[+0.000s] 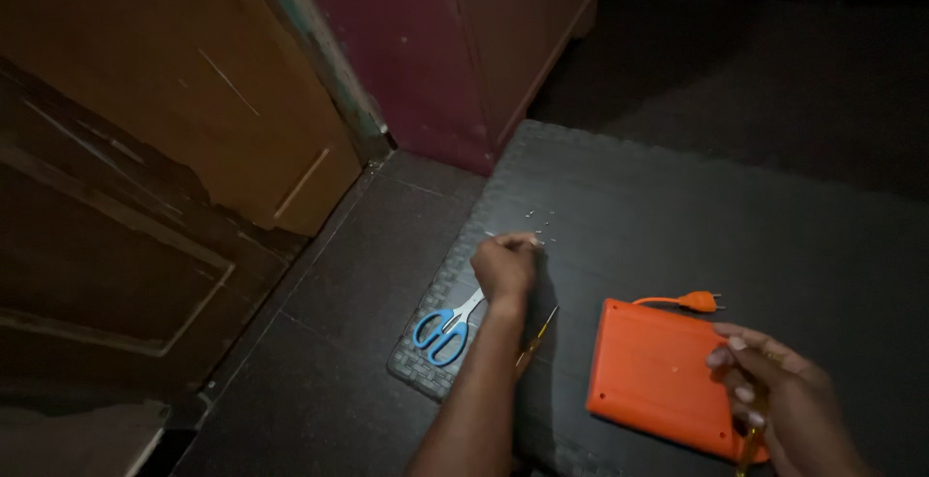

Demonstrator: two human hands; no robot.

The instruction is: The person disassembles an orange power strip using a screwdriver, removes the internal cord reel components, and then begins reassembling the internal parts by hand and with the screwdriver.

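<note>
Small pale bits (538, 218), maybe screws, lie scattered on the dark mat (677, 206). The left hand (505, 266) reaches to their near edge, fingertips bunched together on one piece. Blue-handled scissors (447, 327) lie just left of that wrist; a yellow-handled screwdriver (537, 339) lies beside the forearm. The right hand (779, 395) rests on the near right corner of a flat orange device (653, 371), fingers curled around a thin yellow tool (751, 438). An orange plug (699, 300) sits behind the device.

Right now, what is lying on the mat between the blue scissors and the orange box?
In the head view, a thin yellow-handled screwdriver lies between the scissors and the orange box, partly hidden by the left forearm.
</note>
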